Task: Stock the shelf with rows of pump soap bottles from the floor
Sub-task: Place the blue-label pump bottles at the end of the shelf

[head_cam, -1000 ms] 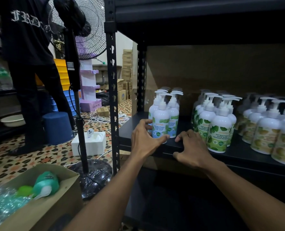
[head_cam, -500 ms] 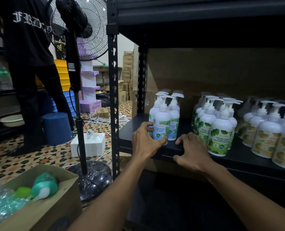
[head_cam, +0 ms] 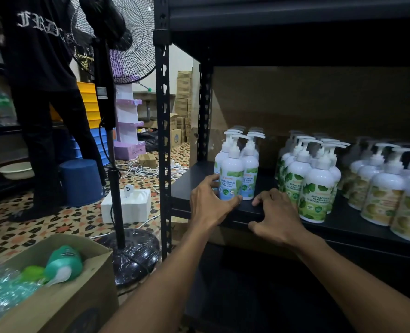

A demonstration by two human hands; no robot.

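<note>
One left hand [head_cam: 211, 203], one right hand [head_cam: 278, 217]. Pump bottles in three clusters: blue-label cluster [head_cam: 232, 179], green-leaf cluster [head_cam: 317, 188], yellow-label cluster [head_cam: 384, 193]; rear bottles too overlapped to count. One standing fan [head_cam: 132, 51], one cardboard box [head_cam: 62, 296], one blue bucket [head_cam: 81, 181], one bystander [head_cam: 38, 68].

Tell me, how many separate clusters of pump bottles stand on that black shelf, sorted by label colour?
Blue-label cluster: 1
Green-leaf-label cluster: 1
Yellow-label cluster: 1
Total: 3 clusters
The bottles at the back of each cluster are too dark and overlapped to count singly.
</note>
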